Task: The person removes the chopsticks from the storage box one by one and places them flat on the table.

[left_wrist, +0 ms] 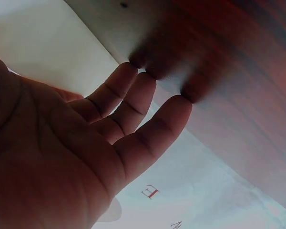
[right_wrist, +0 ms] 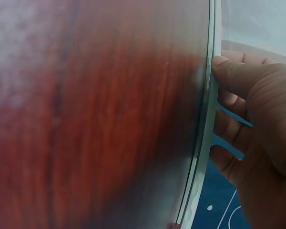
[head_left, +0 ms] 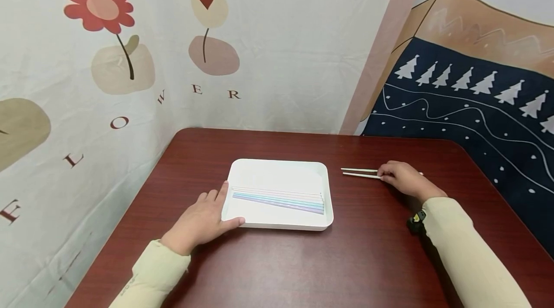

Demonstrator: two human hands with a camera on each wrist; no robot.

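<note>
A white tray (head_left: pixel 277 172) lies on the table, with several thin pastel sticks (head_left: pixel 277 198) side by side in its front half, like chopsticks. My left hand (head_left: pixel 201 219) rests at the tray's left end, index finger along the rim and thumb over the near left corner. In the left wrist view, the other fingers (left_wrist: pixel 157 129) reach out fairly straight, tips down at the tabletop. Right of the tray, my right hand (head_left: pixel 404 178) pinches a pair of pale green chopsticks (head_left: pixel 361 176) low over the table. The right wrist view shows the thumb (right_wrist: pixel 233 71) pressed against them.
The dark red wooden table (head_left: pixel 281 264) has rounded far corners. Behind it hangs a pale curtain (head_left: pixel 294 58) printed with flowers and letters. A dark blue cloth (head_left: pixel 454 101) with white trees hangs at the right. A small dark device (head_left: pixel 416 223) is worn at the right wrist.
</note>
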